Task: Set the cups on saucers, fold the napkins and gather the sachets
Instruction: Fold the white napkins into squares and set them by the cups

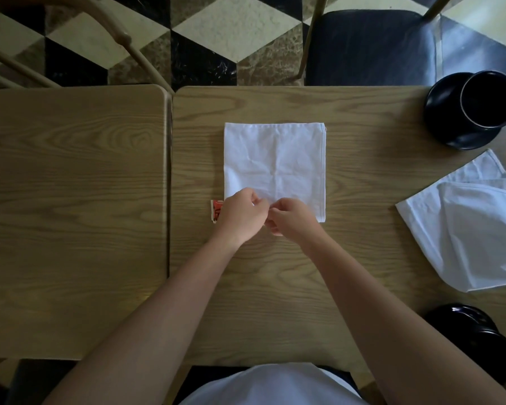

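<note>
Left hand (241,214) and right hand (291,216) side by side at near edge of folded napkin (275,162), fingers curled, pinching its hem. Napkin flat and square on table (362,258). Red sachet (216,211) just left of left hand, partly hidden beneath it. Unfolded second napkin (465,229) well right; cup (490,97) on saucer (441,112) far right.

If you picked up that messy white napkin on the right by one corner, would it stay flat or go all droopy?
Probably droopy: the crumpled napkin lies in soft folds, so it looks like thin cloth. It likely weighs little. Pushed, it would probably bunch up on the table rather than slide whole.
</note>
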Motion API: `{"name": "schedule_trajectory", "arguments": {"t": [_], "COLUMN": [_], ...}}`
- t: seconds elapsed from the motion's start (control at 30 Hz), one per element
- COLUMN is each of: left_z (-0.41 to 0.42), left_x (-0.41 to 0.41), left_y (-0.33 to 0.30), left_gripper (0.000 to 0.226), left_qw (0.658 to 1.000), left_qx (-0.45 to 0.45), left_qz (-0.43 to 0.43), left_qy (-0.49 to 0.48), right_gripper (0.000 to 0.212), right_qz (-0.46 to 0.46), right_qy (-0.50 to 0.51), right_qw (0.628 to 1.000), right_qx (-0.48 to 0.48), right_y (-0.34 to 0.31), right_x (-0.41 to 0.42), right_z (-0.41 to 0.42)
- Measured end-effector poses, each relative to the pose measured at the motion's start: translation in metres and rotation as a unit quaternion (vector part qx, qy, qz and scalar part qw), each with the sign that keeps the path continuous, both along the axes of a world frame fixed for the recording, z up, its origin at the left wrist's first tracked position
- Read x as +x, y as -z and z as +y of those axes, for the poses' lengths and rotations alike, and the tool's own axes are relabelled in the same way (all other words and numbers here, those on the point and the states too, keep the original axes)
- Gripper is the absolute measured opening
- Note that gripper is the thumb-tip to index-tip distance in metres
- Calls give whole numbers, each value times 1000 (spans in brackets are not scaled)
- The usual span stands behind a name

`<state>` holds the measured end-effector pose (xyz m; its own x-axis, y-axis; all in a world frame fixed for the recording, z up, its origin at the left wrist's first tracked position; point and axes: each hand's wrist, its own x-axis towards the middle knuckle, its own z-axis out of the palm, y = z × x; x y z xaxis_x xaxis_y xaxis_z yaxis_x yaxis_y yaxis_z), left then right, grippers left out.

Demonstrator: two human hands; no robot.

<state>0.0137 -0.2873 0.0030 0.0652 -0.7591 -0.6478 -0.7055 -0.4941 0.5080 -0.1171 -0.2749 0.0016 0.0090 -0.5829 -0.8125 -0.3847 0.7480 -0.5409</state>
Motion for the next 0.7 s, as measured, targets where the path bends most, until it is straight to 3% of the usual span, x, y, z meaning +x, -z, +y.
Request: {"name": "schedule_trajectory", "arguments": {"t": [0.37,0.53,0.7], "left_z": [12,25,38], "left_x": [33,47,44], "left_y": [4,6,5], "left_gripper": [17,26,25], "left_qw": [998,994,977], "left_qx": [9,-28,-87], "left_qz": [-46,-78,-171], "left_qy": [-33,-71,-90], "right_gripper": [18,14,34], "right_qz": [123,189,210], "right_qy": [17,20,25], "right_qw": [992,980,976], "right_qx": [-36,-55,-55], "right_y": [1,4,7], "right_x": [-60,-84,-83], "right_z": [16,29,30]}}
